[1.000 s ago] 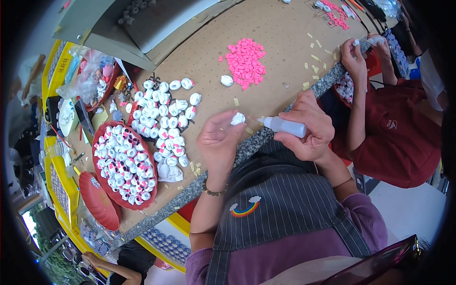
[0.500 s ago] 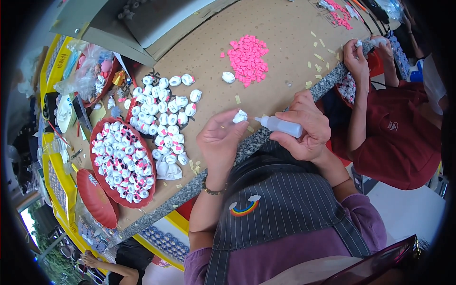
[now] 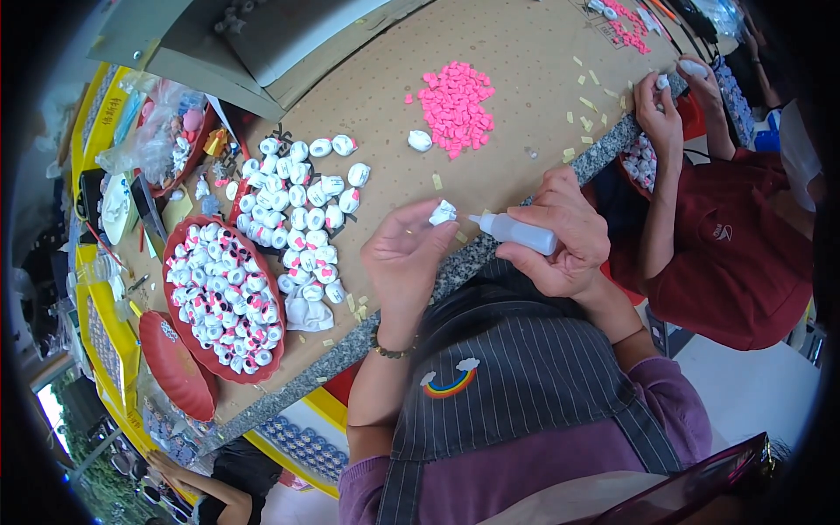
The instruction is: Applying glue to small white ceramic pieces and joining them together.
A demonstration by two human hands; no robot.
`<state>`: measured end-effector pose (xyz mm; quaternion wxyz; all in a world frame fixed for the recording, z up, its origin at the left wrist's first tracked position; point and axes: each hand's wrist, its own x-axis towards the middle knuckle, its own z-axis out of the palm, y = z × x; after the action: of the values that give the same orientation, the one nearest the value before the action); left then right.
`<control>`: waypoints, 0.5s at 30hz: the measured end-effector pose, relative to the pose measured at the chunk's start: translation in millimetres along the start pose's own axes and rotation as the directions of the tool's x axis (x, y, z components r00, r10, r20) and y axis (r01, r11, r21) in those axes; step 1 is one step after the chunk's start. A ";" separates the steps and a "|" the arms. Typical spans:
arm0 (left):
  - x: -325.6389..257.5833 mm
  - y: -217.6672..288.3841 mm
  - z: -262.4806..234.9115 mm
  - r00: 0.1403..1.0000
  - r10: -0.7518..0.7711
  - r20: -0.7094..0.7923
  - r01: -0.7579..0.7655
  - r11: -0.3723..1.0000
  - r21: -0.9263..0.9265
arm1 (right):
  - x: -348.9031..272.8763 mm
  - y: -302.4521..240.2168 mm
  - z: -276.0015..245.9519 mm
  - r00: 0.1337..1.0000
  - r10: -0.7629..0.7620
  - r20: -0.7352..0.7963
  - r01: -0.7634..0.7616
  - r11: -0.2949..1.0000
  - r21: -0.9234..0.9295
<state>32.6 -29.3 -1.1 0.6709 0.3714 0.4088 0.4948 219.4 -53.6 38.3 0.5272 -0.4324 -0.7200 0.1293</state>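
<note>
Here, my left hand (image 3: 407,258) pinches a small white piece (image 3: 443,212) at its fingertips, held above the near table edge. My right hand (image 3: 560,236) is wrapped round a small white squeeze bottle (image 3: 518,233), lying nearly level, its nozzle pointing toward nine o'clock and all but touching the white piece. Both hands are closed on what they hold.

Containers. At about nine o'clock from my left hand sits a red oval tray (image 3: 179,337), packed full with small white pieces bearing pink and dark marks. Just below it, toward seven o'clock, a second red tray (image 3: 179,376) lies with its plain side showing; contents cannot be made out. At ten o'clock, near the far left of the table, a clear plastic bag (image 3: 153,140) over a red bowl holds mixed small items, too blurred to sort.

Loose on the brown tabletop (image 3: 367,96): a spread of white pieces (image 3: 302,206) at ten o'clock from my left hand, just beside the full tray. At twelve o'clock, a heap of pink bits (image 3: 455,101), with one single white piece (image 3: 421,140) just beside it. Small yellow scraps (image 3: 586,79) are scattered toward one o'clock.

At two o'clock, another person in a dark red shirt (image 3: 735,254) works with both hands raised at the table edge.
</note>
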 end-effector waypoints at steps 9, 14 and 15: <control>-0.1 0.7 -0.3 1.000 -0.003 0.002 0.003 1.000 0.011 | 5.1 -2.7 -0.2 1.000 -0.002 -0.016 0.002 1.000 -0.014; 0.3 0.2 0.5 1.000 0.002 0.004 -0.002 1.000 -0.006 | 4.8 -3.0 -0.8 1.000 0.000 -0.004 0.000 1.000 -0.024; 0.4 -0.5 -0.3 1.000 0.007 -0.002 -0.007 1.000 0.006 | 4.3 -2.7 -0.7 1.000 0.000 -0.003 0.000 1.000 -0.023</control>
<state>32.5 -29.0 -1.8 0.6677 0.3744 0.4096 0.4961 218.4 -52.1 43.2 0.5235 -0.4385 -0.7206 0.1203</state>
